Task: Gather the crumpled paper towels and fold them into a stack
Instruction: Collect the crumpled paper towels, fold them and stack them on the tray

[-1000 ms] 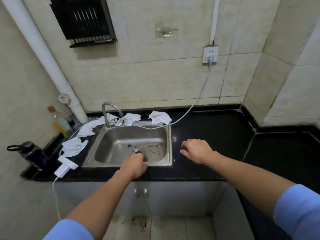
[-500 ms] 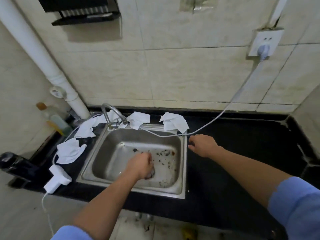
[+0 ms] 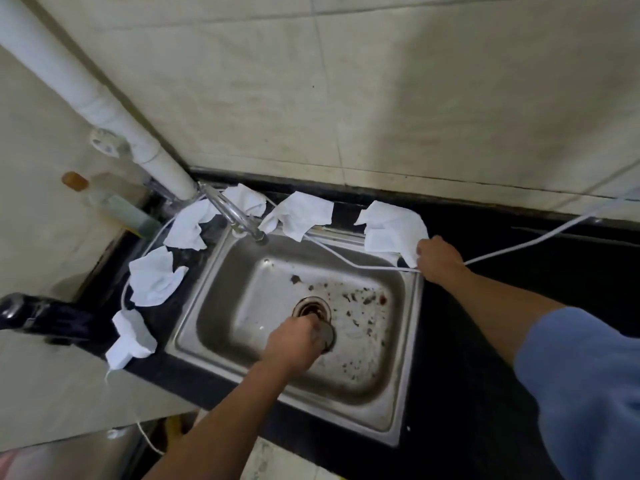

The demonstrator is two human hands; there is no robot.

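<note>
Paper towels are strung round the back and left side of the sink point(image 3: 412, 306). I count five crumpled white sheets, none folded or stacked yet. The rightmost towel point(image 3: 391, 230) lies on the black counter point(image 3: 502, 306) at the sink's back right corner, centre-right of the frame, with its lower edge over the white cable point(image 3: 519, 245). The middle towel point(image 3: 301, 214) sits just right of the faucet point(image 3: 239, 216), a small towel point(image 3: 247, 200) is tucked behind it, and another towel point(image 3: 188, 225) lies to its left. The left-side towel point(image 3: 152, 277) is on the counter at middle left, near a white boxy device point(image 3: 130, 337).

The right hand point(image 3: 438, 259) is at the lower corner of the rightmost towel, fingers curled and thumb on the paper, so it reads to me as a pinch. Starting at the end of the row makes sense. The cable runs right under that hand though, so it could get dragged along.

The left hand point(image 3: 294, 344) is down in the basin, fingers wrapped round a round metal strainer point(image 3: 327, 336) just beside the open drain point(image 3: 311, 308). My guess is it has to let that go before any folding happens.

The sheets look thin and soft, rumpled, with loose corners sticking up. Can't tell if they're damp.
</note>
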